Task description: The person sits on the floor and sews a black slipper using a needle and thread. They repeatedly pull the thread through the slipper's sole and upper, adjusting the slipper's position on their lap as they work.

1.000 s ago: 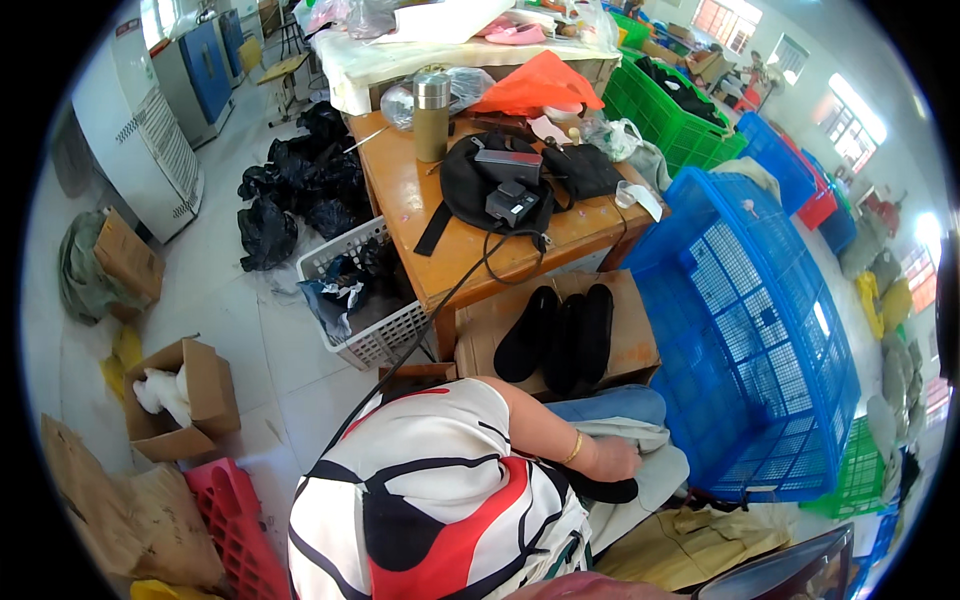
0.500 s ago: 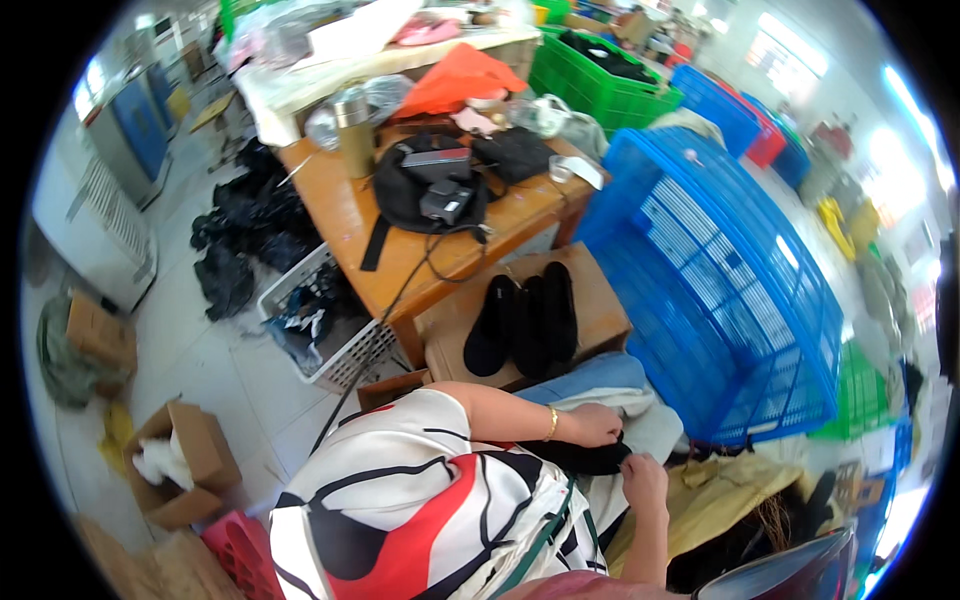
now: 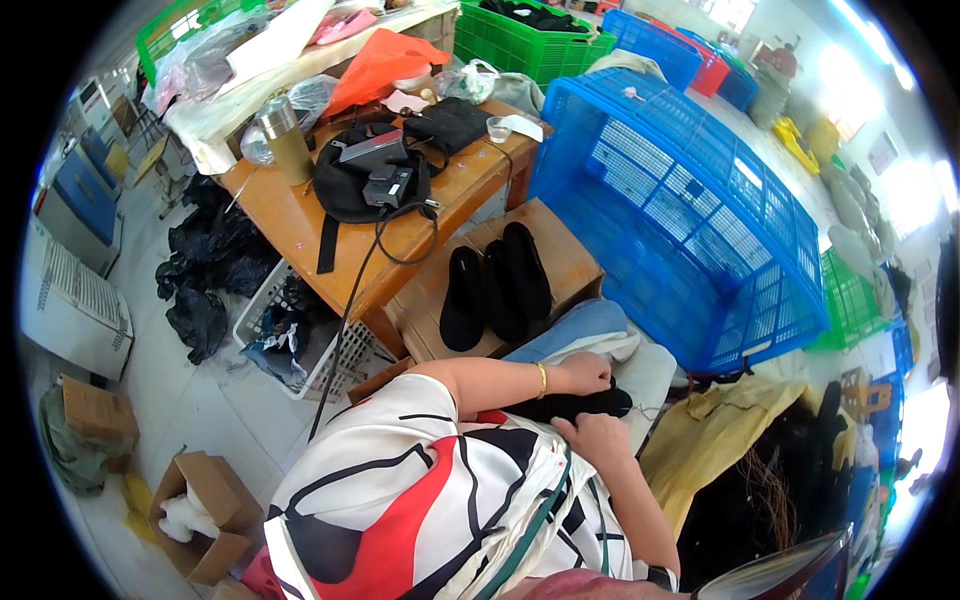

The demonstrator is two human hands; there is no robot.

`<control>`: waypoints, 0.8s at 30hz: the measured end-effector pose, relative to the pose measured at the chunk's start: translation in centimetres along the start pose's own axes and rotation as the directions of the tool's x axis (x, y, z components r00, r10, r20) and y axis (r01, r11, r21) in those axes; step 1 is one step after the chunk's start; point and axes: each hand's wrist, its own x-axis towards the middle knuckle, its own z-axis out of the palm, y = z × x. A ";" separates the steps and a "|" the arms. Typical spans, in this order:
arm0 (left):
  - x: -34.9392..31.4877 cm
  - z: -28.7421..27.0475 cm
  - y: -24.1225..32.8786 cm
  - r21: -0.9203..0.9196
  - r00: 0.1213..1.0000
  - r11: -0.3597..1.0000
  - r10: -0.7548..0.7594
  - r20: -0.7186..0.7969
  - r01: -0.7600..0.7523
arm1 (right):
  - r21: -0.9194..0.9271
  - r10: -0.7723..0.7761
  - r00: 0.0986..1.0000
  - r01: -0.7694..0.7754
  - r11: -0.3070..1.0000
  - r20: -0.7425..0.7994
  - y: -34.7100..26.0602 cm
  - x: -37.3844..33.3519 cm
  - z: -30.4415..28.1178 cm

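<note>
The blue crate [image 3: 690, 210] is the biggest thing in view, lying on its side to the right, its open grid wall facing up; a long wooden table [image 3: 300, 235] runs across the upper left, carrying a black bag [image 3: 352, 190] with a dark box and a cable on top, a metal flask [image 3: 285, 140] standing upright near the far edge, and an orange cloth [image 3: 375, 60] behind it; green crates [image 3: 540, 40] and more blue ones stand along the back; a lower wooden stand [image 3: 560, 250] sits just in front of the table, touching the blue crate's side, with a pair of black shoes [image 3: 495, 290] lying side by side on it; a white basket [image 3: 300, 345] of dark clothes rests on the floor under the table edge, with black bags piled near it; open cardboard boxes [image 3: 205, 500] sit at the lower left; a yellow cloth [image 3: 720, 430] spreads at the right, below the crate.

In the person's lap, just below the stand, lies a black garment [image 3: 580, 405] on top of pale blue and white fabric [image 3: 590, 330]; the left hand [image 3: 585, 372], a gold bangle at its wrist, is closed in a loose fist pressing on the upper edge of the garment; the right hand [image 3: 600, 438] rests on its lower edge with fingers curled down onto it; whether either hand truly pinches the fabric I cannot tell.
</note>
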 end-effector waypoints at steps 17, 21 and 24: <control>0.7 -0.1 -1.1 -0.456 0.947 0.837 -0.216 0.236 0.304 | 0.674 0.148 0.973 0.010 0.739 -0.177 7.6 -3.5 -0.8; 0.5 -1.2 -0.1 -0.495 0.908 0.771 -0.266 0.323 0.401 | 0.416 0.219 0.955 -0.120 0.901 -0.200 7.9 -1.2 -1.6; 0.4 -1.5 0.1 -0.548 0.889 0.704 -0.301 0.345 0.451 | 0.292 0.204 0.954 -0.135 0.947 -0.220 8.2 0.3 -1.2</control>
